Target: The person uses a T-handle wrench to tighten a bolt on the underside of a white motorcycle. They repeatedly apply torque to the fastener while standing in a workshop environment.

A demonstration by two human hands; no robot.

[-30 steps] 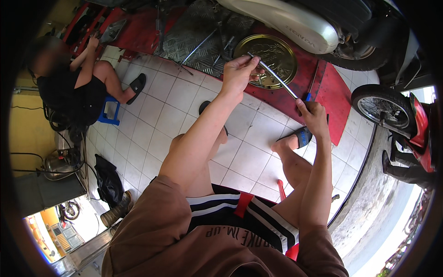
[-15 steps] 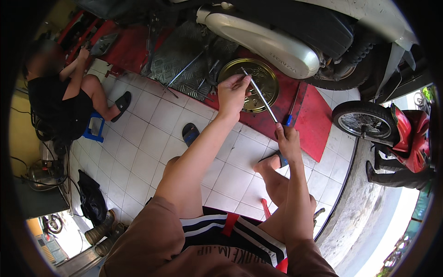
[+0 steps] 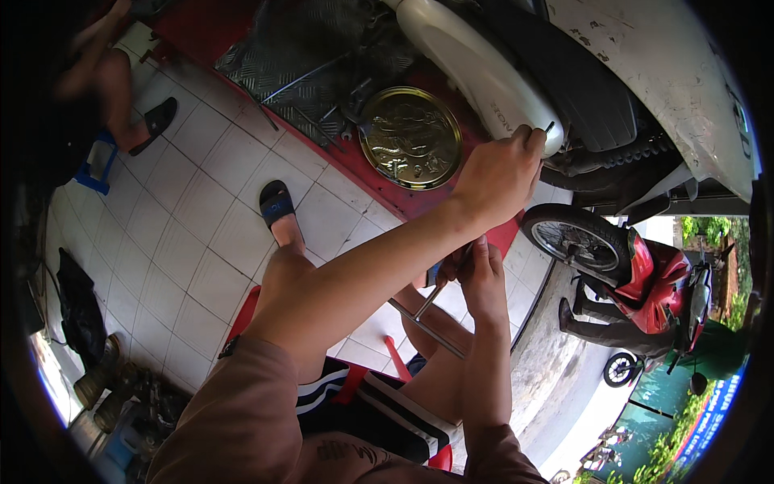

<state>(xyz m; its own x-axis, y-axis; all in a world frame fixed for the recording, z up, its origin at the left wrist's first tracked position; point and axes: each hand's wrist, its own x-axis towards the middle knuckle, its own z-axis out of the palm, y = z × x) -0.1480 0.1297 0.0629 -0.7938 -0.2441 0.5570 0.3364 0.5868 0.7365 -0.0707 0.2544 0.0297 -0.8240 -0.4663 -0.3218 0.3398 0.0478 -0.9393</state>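
Two hands grip thin steel: my left hand point(image 3: 496, 173) clenches a rod tip point(image 3: 549, 127) against the glossy white fairing point(image 3: 476, 68); my right hand point(image 3: 477, 278) grasps a tool point(image 3: 431, 300). Since earlier, both moved right of the round brass tray point(image 3: 409, 137).

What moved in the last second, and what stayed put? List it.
The left hand went from over the round brass tray to the white scooter body, still pinching the long screwdriver's tip. The right hand followed, still gripping the handle end. The tray kept its place on the red mat.
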